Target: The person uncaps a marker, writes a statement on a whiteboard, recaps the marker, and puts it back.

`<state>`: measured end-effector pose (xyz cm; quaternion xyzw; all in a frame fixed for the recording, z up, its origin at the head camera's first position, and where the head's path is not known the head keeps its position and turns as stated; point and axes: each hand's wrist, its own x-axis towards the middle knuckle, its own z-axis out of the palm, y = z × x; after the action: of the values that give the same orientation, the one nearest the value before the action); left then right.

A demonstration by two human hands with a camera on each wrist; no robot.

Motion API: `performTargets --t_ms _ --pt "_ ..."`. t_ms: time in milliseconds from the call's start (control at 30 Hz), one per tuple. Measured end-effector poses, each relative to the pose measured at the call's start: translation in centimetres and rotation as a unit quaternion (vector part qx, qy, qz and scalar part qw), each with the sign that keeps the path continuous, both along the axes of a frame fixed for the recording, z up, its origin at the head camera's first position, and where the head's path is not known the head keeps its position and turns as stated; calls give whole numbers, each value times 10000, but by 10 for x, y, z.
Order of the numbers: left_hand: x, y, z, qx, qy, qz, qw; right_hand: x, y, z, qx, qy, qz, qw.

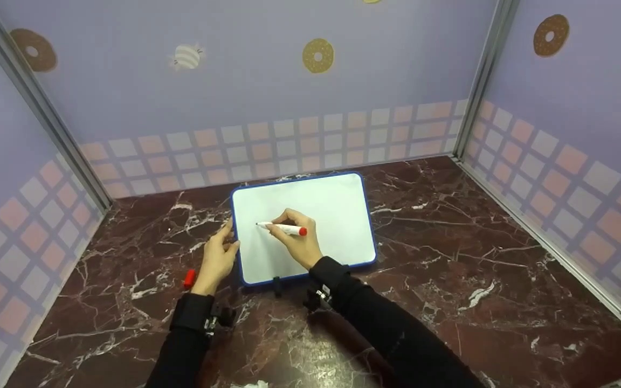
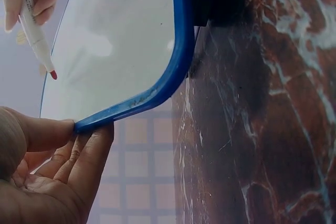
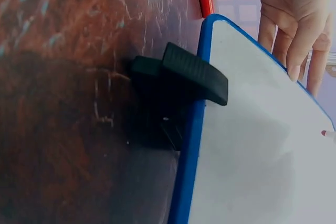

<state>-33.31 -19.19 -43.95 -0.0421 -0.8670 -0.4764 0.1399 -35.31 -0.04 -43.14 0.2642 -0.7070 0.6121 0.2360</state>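
A small whiteboard (image 1: 337, 215) with a blue frame stands tilted on the table, its surface blank. My left hand (image 1: 219, 258) pinches its left edge; in the left wrist view the thumb (image 2: 50, 134) lies on the front and the fingers (image 2: 89, 163) behind. My right hand (image 1: 302, 237) holds a white marker (image 1: 284, 228) with a red end, pen-fashion, over the left half of the board. The marker's uncapped red tip (image 2: 53, 75) points at the board in the left wrist view. A red cap (image 1: 190, 278) lies on the table beside my left wrist.
A black clip-like stand (image 3: 191, 74) grips the board's lower edge. The table (image 1: 477, 258) is dark red marble with white veins. Lilac wall panels (image 1: 256, 81) with printed donuts and checks enclose the back and both sides.
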Motion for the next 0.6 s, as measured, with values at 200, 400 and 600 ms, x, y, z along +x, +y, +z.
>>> performTargets --t_ms 200,400,600 --pt "0 1 0 97 -172 10 9998 -8 1 -10 143 263 -144 9994" --pt "1 0 0 104 -235 -33 9997 -7 3 -10 197 491 -63 9986" --pt "-1 -1 -1 -9 -174 -15 9998 4 2 -6 269 399 70 9988"
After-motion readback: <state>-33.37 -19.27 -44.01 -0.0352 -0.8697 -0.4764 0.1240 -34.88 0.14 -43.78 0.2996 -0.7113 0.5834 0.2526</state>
